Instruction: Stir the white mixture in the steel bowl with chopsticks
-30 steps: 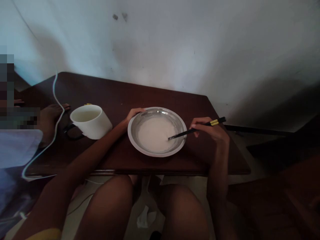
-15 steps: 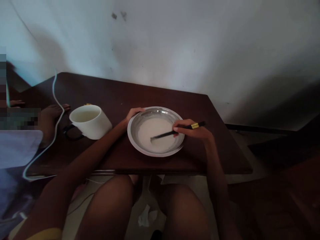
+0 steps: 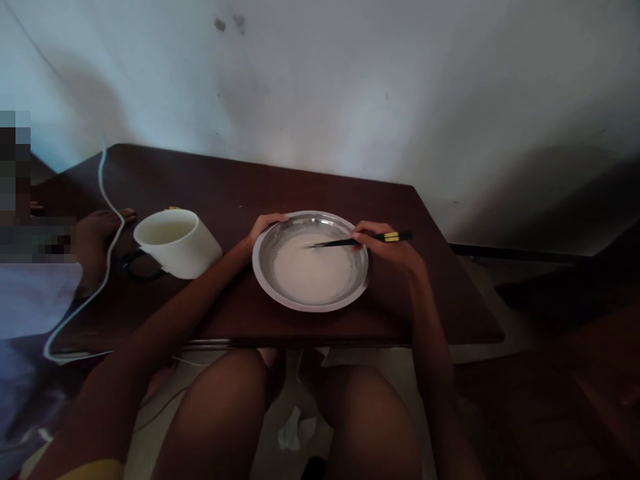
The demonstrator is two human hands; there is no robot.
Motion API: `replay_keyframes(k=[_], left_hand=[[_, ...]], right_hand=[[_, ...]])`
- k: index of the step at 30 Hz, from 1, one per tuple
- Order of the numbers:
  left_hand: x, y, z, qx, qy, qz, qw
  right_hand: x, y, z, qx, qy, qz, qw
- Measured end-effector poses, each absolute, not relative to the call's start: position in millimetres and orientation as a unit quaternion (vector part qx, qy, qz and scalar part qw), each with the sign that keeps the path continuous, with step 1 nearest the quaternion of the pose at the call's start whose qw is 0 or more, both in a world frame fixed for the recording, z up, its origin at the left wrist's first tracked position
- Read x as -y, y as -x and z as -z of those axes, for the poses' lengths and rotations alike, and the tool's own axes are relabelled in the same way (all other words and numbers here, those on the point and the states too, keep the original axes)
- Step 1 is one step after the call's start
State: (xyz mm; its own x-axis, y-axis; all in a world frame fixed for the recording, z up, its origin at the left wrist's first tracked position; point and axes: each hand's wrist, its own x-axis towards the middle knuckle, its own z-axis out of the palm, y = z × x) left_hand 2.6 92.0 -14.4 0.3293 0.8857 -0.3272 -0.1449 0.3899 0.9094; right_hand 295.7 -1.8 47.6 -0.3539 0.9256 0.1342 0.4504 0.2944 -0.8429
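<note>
A shallow steel bowl [image 3: 264,280] of white batter-like liquid sits in the middle of a dark wooden table [image 3: 240,187]. My left hand [image 3: 263,227] grips the bowl's far left rim, fingers curled over it. My right hand [image 3: 387,243] is closed on a pair of black chopsticks [image 3: 350,241] with yellow bands; their tips reach into the liquid near the bowl's far side. A white mug [image 3: 173,243] with a dark handle stands left of the bowl.
A white cable [image 3: 107,213] runs across the table's left part and off its front edge. Another person's hand [image 3: 97,233] rests on the table at the far left. A pale wall rises behind. My knees are under the table's front edge.
My right hand has swung the chopsticks from the bowl's right side through the near middle to its far side. The left hand stays on the rim.
</note>
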Motion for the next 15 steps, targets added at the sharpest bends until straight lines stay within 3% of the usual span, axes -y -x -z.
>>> replay_keyframes(k=[2,8,13,15], left_hand=[[-91,-4,10,-0.470,-0.386,-0.363,0.706],[-86,-8,3,-0.480,-0.349,-0.361,0.719],[-87,-8,4,-0.478,-0.345,-0.355,0.726],[-88,-7,6,-0.469,-0.356,-0.357,0.725]], right_hand=[[6,-311,-51,0.720,0.491,-0.359,0.334],[8,-292,-53,0.795,0.375,-0.436,0.191],[3,-297,-49,0.753,0.472,-0.338,0.309],[10,-310,-53,0.744,0.469,-0.378,0.290]])
